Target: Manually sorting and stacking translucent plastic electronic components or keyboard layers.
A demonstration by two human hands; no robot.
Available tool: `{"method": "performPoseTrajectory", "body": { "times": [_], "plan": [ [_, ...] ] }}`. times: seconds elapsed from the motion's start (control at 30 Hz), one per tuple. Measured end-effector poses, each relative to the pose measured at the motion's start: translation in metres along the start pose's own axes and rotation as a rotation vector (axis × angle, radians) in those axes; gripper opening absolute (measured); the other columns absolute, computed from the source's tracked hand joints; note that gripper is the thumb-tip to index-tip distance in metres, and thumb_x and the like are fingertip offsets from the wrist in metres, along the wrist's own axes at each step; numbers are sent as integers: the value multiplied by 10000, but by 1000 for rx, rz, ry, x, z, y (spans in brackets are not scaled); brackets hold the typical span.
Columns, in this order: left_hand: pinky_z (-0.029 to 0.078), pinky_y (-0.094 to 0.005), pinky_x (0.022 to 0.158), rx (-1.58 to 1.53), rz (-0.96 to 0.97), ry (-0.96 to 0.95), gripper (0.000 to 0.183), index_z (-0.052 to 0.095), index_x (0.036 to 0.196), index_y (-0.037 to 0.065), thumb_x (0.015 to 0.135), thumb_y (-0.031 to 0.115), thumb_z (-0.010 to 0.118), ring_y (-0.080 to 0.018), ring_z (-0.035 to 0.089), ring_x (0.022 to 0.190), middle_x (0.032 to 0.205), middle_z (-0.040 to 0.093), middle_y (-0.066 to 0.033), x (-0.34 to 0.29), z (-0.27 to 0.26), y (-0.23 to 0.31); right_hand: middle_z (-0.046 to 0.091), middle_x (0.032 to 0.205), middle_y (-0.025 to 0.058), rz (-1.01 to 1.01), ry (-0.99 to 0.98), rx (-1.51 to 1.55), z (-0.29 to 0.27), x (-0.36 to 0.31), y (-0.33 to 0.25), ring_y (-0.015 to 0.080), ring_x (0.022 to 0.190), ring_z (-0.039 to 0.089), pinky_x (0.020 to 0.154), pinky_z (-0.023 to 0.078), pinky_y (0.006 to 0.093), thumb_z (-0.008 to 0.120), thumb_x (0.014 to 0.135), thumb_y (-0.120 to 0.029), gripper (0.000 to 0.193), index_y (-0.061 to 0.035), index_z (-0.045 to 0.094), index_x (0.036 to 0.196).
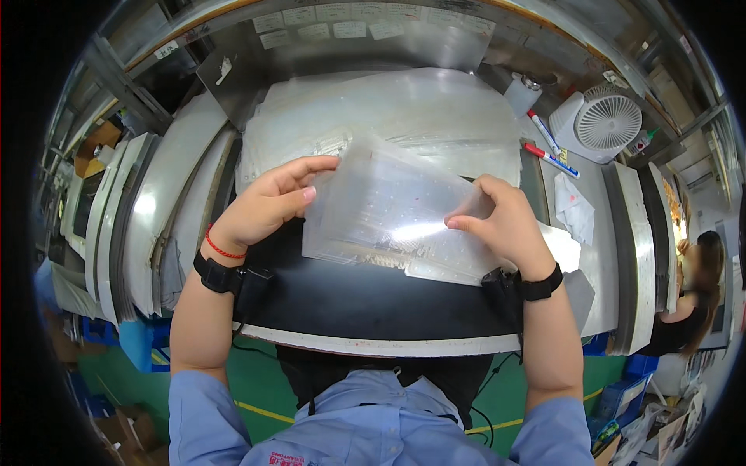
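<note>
A clear plastic sheet is raised at a tilt in front of me, catching a bright reflection. My right hand grips its right side, thumb on the near face and fingers at the edge. Beside the sheet's left edge, my left hand has its thumb and fingers apart; its fingertips come close to the edge, and I cannot tell whether they touch it. Below the raised sheet, more clear sheets lie overlapping on the black mat.
A broad stack of translucent sheets covers the back of the bench. Markers, a white fan, a bottle and a crumpled cloth sit at the right. Large plates stand at the left. Another person is at far right.
</note>
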State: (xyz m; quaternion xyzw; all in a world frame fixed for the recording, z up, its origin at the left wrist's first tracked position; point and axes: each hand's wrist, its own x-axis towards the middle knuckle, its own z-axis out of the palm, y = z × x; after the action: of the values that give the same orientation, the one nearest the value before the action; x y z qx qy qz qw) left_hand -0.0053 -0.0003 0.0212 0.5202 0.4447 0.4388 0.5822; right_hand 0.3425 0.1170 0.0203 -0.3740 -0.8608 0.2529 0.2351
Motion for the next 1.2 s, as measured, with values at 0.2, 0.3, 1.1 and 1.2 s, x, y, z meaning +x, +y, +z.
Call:
{"method": "performPoseTrajectory", "body": {
  "times": [0.2,0.3,1.1,1.2],
  "plan": [
    [466,-210,780,99,-70,117,463,467,1461,-5,999,6,498,-37,545,819,1058,649,1,10,10,-6,667,891,198,51,-14,57,5,-2,-1,365,868,637,813,500,400,876,682,-258,444,13,632,936],
    [460,-207,754,115,-76,167,427,500,1429,-5,1002,13,507,-30,521,787,1035,648,9,12,14,-8,668,891,198,20,-24,50,8,-2,-2,373,892,637,821,499,411,867,692,-274,451,14,644,958],
    [393,-173,655,67,-43,295,356,561,1349,14,1021,150,588,1,524,780,1013,695,38,15,17,-15,672,957,205,4,56,70,10,-3,3,367,904,645,832,505,396,888,652,-263,508,44,675,996],
    [404,-174,665,109,-67,287,375,538,1375,12,1021,130,581,-4,545,807,1076,702,16,15,15,-15,671,943,206,9,69,64,10,-3,4,365,887,647,820,508,393,890,652,-262,513,49,676,998]
  ]
}}
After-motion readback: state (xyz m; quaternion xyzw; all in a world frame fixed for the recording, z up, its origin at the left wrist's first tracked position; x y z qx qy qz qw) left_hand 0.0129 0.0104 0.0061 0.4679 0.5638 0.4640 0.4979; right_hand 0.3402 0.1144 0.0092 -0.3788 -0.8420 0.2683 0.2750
